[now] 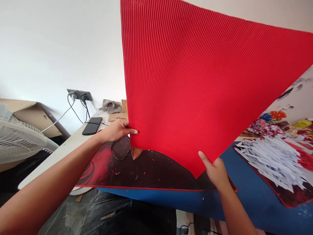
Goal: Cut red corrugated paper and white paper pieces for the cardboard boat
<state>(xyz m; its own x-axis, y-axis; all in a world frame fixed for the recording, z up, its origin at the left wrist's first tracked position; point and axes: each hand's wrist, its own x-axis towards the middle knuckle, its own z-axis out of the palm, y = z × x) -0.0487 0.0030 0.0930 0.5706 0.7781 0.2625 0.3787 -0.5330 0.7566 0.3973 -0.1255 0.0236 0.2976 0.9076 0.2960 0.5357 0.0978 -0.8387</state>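
A large red sheet of corrugated paper [195, 85] is held up and tilted above the table, its fine ridges running lengthwise. My left hand [119, 130] pinches its left edge near the lower left corner, thumb in front. On the lower right edge, my right hand [215, 169] grips the sheet with the thumb on the ridged face and the fingers hidden behind. Below lies a dark mat with a red border [156, 173], dotted with small scraps. A small brown pointed piece [136, 153] and a loop of black cord [119, 153] show under the sheet's lower left edge.
A phone [92, 126] lies on the table's left part, near a wall socket [79, 95] with plugged cables. A white fan [19, 140] stands at far left. To the right are a pile of white paper strips [274, 163] and colourful ornaments [266, 127]. A grey cloth [110, 106] sits behind.
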